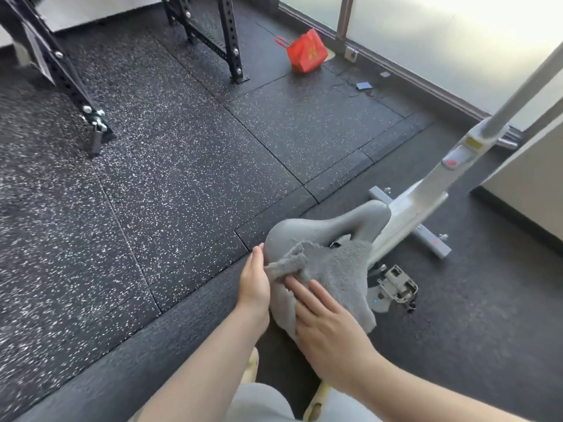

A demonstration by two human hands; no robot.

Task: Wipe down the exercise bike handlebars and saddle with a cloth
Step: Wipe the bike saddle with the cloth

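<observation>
The grey saddle point(323, 228) of the white exercise bike point(426, 196) sits low in the middle of the view, its nose pointing away to the right. A grey fluffy cloth point(338, 269) lies draped over the saddle's wide rear part. My right hand point(329, 327) presses flat on the cloth with its fingers spread. My left hand point(254, 281) rests against the saddle's left edge and touches a bunched corner of the cloth. The handlebars are out of view; only a slanted grey post point(524, 86) shows at the upper right.
Black speckled rubber mats point(182, 166) cover the floor. A black steel rack point(213, 35) stands at the back left. A red bag point(306, 51) lies by the frosted window wall. A bike pedal point(396, 284) sticks out under the saddle, and a white cabinet point(533, 184) stands to the right.
</observation>
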